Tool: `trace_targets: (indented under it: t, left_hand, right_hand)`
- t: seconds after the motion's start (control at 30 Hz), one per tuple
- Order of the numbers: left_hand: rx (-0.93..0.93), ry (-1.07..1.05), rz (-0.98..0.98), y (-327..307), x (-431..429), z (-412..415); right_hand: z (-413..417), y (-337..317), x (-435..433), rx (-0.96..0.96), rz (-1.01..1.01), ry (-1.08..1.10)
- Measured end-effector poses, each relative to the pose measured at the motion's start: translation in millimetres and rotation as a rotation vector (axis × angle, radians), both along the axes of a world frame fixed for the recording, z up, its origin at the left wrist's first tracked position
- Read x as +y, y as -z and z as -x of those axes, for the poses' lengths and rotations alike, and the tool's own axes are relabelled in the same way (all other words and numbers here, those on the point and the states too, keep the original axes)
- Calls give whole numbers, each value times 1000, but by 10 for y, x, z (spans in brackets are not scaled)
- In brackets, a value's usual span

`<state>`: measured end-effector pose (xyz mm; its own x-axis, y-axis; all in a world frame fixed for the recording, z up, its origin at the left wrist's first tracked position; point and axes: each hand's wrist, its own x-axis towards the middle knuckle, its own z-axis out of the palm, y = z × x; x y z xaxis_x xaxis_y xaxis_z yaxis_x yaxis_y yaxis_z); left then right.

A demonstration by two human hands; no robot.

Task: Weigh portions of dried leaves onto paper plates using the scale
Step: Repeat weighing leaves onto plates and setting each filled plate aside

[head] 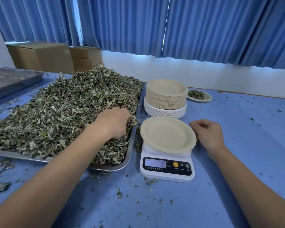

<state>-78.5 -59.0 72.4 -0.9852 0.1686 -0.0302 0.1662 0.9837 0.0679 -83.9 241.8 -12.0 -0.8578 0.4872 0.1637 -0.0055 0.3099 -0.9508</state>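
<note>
The left hand (113, 122) is digging into the dried leaves (64, 106), its fingers curling down and gripping a clump near the right edge of the heap. The leaves are lying piled high in a metal tray (132, 142) on the blue tabletop (237, 145).

The right hand (207, 134) is resting on the tabletop with loosely curled fingers, holding nothing, just beside the rim of an empty paper plate (167, 134). That plate is sitting on the white scale (167, 176), whose display (155, 164) is showing 0.

Behind the scale a stack of plates (166, 96) is standing, and to its right a portioned plate (204, 98) is carrying a small mound of leaves. Leaf crumbs are lying scattered over the tabletop.
</note>
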Motion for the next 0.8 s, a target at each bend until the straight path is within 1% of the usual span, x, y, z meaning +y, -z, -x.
trace_targets:
  t: [0.23,0.4,0.47,0.57,0.63,0.7,0.8]
  left_hand:
    - [103,3,-72,79,-31,36]
    - [177,-13,-99,10,-70,61]
    - [122,36,-122,-56,-105,72]
    - [-167,127,-56,-168,-167,56]
    - [-292,145,14,-206,-187,26]
    - [-288,140,74,-177,-159,14]
    - [-170,98,111,-76,-60,11]
  right_hand:
    - [-15,-13,-13,-4,2,-18]
    - [-14,-19,-8,-3,-1,-28]
    - [-10,-17,-4,-4,-5,-29]
    - [-3,-14,0,-11,-15,-25]
    - [-1,-13,0,-16,-20,-25]
    - [-5,-14,-1,-17,-15,-29]
    - [-9,-20,-5,-15,-18,-32]
